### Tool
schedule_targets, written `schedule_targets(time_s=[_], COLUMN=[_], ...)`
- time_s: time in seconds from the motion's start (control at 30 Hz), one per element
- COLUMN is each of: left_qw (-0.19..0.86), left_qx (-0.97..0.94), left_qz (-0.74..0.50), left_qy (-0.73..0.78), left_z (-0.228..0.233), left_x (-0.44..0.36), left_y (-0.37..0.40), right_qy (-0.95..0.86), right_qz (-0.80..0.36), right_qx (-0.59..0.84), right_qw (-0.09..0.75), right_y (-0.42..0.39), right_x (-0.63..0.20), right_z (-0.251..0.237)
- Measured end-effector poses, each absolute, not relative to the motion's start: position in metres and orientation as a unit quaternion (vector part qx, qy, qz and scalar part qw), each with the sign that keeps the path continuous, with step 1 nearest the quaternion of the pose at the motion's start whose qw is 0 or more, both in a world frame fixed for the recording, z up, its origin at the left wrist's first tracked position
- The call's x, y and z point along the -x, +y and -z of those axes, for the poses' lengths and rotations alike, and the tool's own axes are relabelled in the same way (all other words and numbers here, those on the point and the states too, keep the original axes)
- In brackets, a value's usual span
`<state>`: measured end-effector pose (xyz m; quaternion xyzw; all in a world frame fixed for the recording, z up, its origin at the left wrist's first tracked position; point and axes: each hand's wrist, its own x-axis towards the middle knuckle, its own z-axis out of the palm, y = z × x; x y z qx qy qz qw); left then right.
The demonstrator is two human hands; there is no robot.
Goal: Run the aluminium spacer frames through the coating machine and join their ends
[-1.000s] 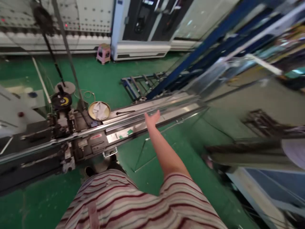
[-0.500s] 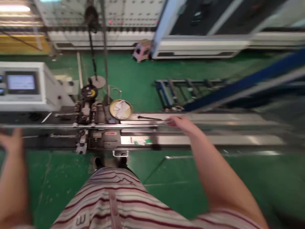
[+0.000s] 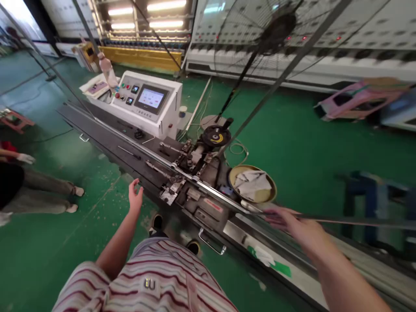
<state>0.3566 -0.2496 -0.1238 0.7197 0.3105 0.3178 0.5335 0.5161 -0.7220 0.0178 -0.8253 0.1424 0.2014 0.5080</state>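
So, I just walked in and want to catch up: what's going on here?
Someone in a striped shirt stands at a long bench. Their right hand is at a long thin strip; blur hides whether it grips. Their left hand is open by the bench's near edge, with nothing visible in it. A bowl holds white cloth, and a control box has its screen lit.

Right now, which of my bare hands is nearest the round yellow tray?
Your right hand, close by the tray; your open left hand is much farther left.
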Motion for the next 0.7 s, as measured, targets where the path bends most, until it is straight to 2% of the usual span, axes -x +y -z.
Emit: schedule_targets(time_s=[0.43,0.7], left_qw=[0.549,0.622], left_qx=[-0.709,-0.669], left_qz=[-0.311,-0.271], left_qy=[0.315,0.303], left_z=[0.135,0.116], left_x=[-0.337,-0.388], left_y=[-0.13,-0.068], right_qy=[0.06,0.01], right_qz=[-0.209,-0.196], right_qx=[0.836,0.859], right_qw=[0.504,0.474], right_y=[-0.523,-0.398], right_x=[-0.553,-0.577], right_z=[-0.009,-0.013])
